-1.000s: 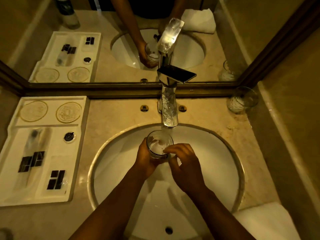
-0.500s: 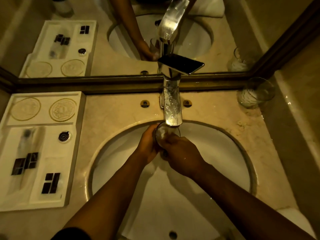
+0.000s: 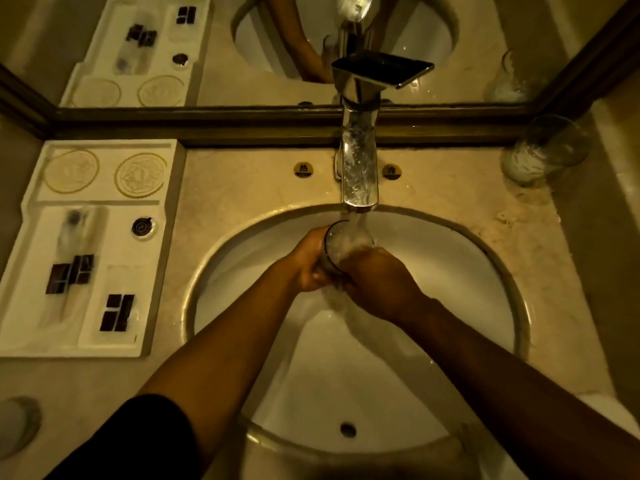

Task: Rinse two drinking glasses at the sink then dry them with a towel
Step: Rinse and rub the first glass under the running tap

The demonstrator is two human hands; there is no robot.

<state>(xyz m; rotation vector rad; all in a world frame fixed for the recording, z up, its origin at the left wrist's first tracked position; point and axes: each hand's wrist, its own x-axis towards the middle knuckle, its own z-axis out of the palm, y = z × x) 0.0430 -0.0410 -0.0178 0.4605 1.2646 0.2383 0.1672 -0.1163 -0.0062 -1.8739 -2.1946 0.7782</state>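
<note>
A clear drinking glass (image 3: 337, 242) sits under the chrome faucet (image 3: 358, 174), and running water pours into it and spills over. My left hand (image 3: 306, 263) wraps around the glass from the left. My right hand (image 3: 375, 280) covers its right side, fingers at the rim and wet. Both are over the white oval sink (image 3: 485, 271). A second glass (image 3: 543, 154) stands upright on the counter at the back right, beside the mirror frame. A white towel (image 3: 599, 407) shows at the lower right edge, mostly hidden by my right forearm.
A white amenity tray (image 3: 104, 188) with two round coasters and small packets lies on the marble counter left of the sink. A mirror (image 3: 242, 46) runs along the back. The sink's overflow hole (image 3: 348, 430) is near me. A round object (image 3: 15, 424) sits at the lower left.
Both hands carried the glass up and back to the spout. Water now fills and overflows it, and my right hand has closed more tightly around the glass.
</note>
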